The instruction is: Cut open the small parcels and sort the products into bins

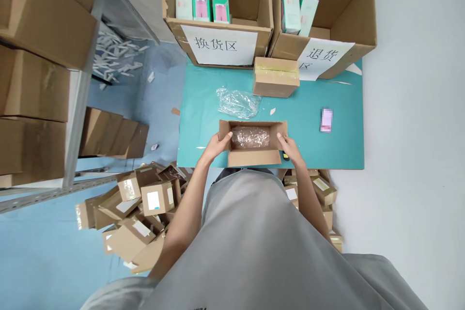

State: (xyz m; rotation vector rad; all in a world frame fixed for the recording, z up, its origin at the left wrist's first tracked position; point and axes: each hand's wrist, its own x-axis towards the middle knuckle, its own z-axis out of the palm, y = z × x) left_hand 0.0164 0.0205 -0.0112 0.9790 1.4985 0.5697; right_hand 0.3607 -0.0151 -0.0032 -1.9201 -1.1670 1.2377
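An opened cardboard box stands at the front edge of the teal table, its flaps folded outward. Clear plastic wrap lies inside it; whether anything is wrapped in it I cannot make out. My left hand grips the left side flap, thumb on top. On the opposite side, my right hand pinches the right flap. A small yellow and black tool lies beside the right hand, partly hidden. Beyond the box sits a crumpled sheet of clear plastic.
A taped carton stands farther back on the table. Two large labelled boxes hold green-and-white packs. A phone-like item lies at right. Piled cartons cover the floor at left, near a metal shelf.
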